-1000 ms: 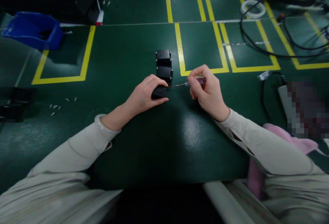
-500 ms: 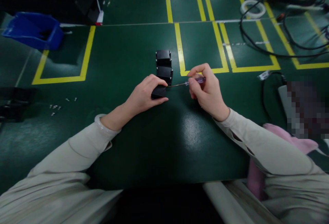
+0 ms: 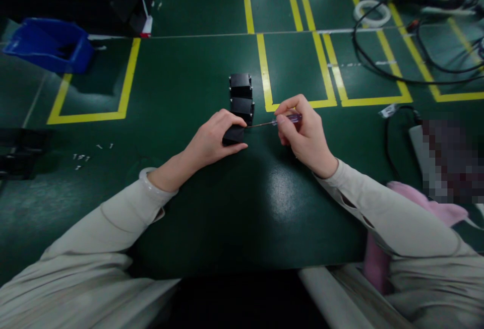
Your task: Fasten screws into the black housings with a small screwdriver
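Black block (image 3: 233,136) is resting on the counter (image 3: 227,218), the left hand's (image 3: 212,137) fingers pinching it near and far side; right hand's (image 3: 302,132) fingers are grasping a screwdriver (image 3: 275,122), its shaft pointing at the block's far right corner, tip contact too small to confirm. Step in hand is looking like screwdriver work there; driving in or out, can't tell. Next move is probably calling for a braced block and aligned shaft. Just beyond, a second block (image 3: 242,106) and third block (image 3: 241,82) are standing in a row. Well left, loose screws (image 3: 80,157) are lying scattered.
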### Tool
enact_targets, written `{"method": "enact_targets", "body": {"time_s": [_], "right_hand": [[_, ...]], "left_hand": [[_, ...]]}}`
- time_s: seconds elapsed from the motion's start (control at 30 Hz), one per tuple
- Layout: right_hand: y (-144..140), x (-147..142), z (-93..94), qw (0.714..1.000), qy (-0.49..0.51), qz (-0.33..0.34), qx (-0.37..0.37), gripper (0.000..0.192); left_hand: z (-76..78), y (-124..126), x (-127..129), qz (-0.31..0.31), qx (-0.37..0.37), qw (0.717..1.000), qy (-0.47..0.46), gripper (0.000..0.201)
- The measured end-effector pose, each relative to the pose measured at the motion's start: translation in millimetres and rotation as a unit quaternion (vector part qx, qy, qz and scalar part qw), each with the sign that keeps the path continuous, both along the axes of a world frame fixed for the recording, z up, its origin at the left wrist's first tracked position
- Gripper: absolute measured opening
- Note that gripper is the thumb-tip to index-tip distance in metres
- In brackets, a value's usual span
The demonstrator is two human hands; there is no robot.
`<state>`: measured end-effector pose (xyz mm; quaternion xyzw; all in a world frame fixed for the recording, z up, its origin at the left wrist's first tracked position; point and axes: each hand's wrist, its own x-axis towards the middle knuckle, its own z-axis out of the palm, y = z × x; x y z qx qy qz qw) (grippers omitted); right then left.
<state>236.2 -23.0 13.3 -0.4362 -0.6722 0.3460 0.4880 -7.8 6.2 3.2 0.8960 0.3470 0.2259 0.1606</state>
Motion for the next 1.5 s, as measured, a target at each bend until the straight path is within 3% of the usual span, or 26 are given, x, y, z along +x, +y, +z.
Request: {"method": "enact_targets", "body": {"time_s": [0.17, 0.3, 0.53, 0.77, 0.93, 1.1, 1.33, 1.5], "right_hand": [[-1.0, -0.8, 1.7, 1.0, -0.01, -0.001, 0.003, 0.017], [-0.9, -1.2, 0.1, 1.0, 0.012, -0.004, 0.001, 0.008], [-0.9, -0.5, 1.2, 1.0, -0.006, -0.004, -0.005, 0.015], [-0.7, -1.2, 1.4, 1.0, 0.017, 0.001, -0.002, 0.006], [-1.3, -1.1, 3.0, 1.0, -0.002, -0.001, 0.002, 0.014], [-1.2, -0.7, 0.4, 1.0, 0.015, -0.003, -0.004, 0.006], [-0.4, -1.0, 1.9, 1.0, 0.0, -0.004, -0.007, 0.017], [-0.7, -0.7, 1.2, 1.0, 0.018, -0.005, -0.007, 0.005]], "left_hand": [[-0.6, 0.5, -0.4, -0.002, 0.006, 1.0, -0.004, 0.036], [-1.5, 0.9, -0.8, -0.006, 0.014, 1.0, -0.008, 0.036], [-1.8, 0.5, -0.9, -0.002, 0.011, 1.0, -0.007, 0.036], [-0.5, 0.3, -0.2, -0.003, 0.006, 1.0, -0.005, 0.036], [-0.5, 0.2, 0.1, 0.001, 0.001, 1.0, -0.001, 0.036], [-0.7, 0.4, -0.4, -0.002, 0.007, 1.0, -0.001, 0.036], [-1.2, 0.6, -0.4, -0.002, 0.009, 1.0, -0.005, 0.036], [-0.4, 0.6, -0.2, 0.0, 0.003, 1.0, 0.0, 0.035]]}}
